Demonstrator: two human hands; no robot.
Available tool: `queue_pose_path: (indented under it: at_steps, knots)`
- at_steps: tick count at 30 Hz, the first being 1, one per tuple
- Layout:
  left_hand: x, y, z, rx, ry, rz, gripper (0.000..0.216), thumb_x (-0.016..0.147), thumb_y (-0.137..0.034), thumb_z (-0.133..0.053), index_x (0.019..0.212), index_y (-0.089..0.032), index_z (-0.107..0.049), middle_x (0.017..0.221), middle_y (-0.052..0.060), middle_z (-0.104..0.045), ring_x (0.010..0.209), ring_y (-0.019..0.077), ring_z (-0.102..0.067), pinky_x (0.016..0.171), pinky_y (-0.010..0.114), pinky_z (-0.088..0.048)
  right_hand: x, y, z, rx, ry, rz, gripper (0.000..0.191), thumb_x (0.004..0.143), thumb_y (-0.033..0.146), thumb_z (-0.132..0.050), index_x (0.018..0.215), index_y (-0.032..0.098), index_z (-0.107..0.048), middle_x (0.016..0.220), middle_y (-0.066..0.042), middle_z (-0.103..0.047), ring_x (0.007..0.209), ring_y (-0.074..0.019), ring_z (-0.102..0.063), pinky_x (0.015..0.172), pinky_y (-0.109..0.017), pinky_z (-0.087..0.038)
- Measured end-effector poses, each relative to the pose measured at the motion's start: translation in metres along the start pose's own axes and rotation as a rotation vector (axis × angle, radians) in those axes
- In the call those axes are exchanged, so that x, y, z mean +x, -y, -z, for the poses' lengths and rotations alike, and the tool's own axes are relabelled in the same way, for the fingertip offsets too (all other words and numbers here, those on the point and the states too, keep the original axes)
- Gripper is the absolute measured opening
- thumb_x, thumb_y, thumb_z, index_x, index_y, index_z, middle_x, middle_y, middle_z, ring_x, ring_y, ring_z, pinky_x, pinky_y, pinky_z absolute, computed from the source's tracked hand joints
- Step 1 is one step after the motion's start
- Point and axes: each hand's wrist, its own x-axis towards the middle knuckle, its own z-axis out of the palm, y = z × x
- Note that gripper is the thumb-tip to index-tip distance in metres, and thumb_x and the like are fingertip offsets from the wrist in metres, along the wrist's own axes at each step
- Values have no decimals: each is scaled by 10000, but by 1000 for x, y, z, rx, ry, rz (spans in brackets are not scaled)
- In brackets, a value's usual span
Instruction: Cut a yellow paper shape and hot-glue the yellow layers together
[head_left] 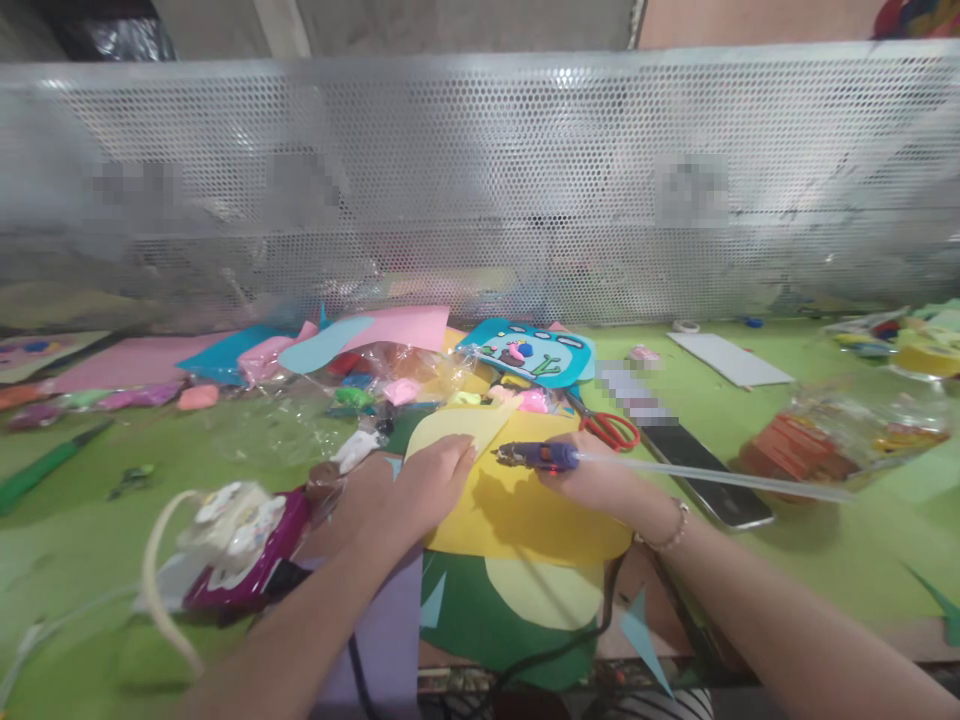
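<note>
My right hand (600, 478) is closed around a purple glue gun (536, 456) with a clear glue stick (720, 478) poking out of its back. The nozzle points left, just above a yellow paper shape (525, 515). My left hand (427, 480) lies flat with fingers stretched out, pressing a pale yellow paper piece (457, 428) down on the yellow shape's left edge. The nozzle tip sits a little to the right of my left fingertips. Beneath the yellow shape lies a dark green sheet (480, 620) with a pale yellow cut-out.
Red-handled scissors (611, 430) and a black phone (709, 472) lie right of my right hand. A blue paper craft (532, 352), clay bags and pink sheets (397, 328) sit behind. A magenta pouch (240, 555) lies left. A perforated metal screen (480, 180) closes the back.
</note>
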Motion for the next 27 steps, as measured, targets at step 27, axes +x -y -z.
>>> queue_pose_path:
  at_steps: [27]
  knots:
    - [-1,2,-1,-34,-14,-13,320,939,-327,-262,900,-204,-554,928,48,-624,874,187,-578,769,298,-412,10,-10,-8,1,34,14,108,737,206,-519,645,166,-558,603,-8,-582,498,-92,-424,474,-227,-265]
